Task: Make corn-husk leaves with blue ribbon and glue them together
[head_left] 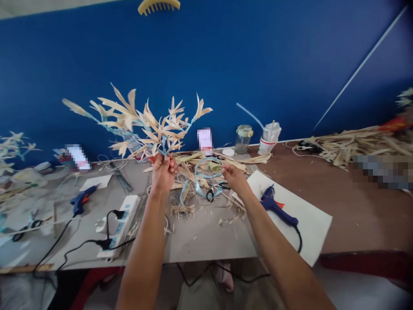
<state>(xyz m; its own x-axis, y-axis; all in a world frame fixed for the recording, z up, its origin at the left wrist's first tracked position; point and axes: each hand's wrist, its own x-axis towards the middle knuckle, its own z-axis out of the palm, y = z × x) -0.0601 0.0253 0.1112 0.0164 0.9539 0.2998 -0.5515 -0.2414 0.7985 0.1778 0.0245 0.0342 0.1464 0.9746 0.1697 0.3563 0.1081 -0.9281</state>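
I see moderate, slightly dim light, with a soft glow across the tabletop (206, 241). The outer edges look stretched and smeared, and pixelated blocks mask several patches.

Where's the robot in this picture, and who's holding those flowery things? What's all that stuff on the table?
There's no robot here! These are a person's own two hands. There is just one picture, taken by a camera worn on that person's head, looking forward and down.

The left hand holds up a bunch of pale, pointy flowers by the stems. The right hand pinches a curly, light blue strip.

On the table between the hands lie dry, straw-coloured scraps and black-handled scissors. To the right, a blue glue gun rests on a white sheet. To the left are another glue gun and a white power strip with black plugs. At the back stand a clear jar and a cup.
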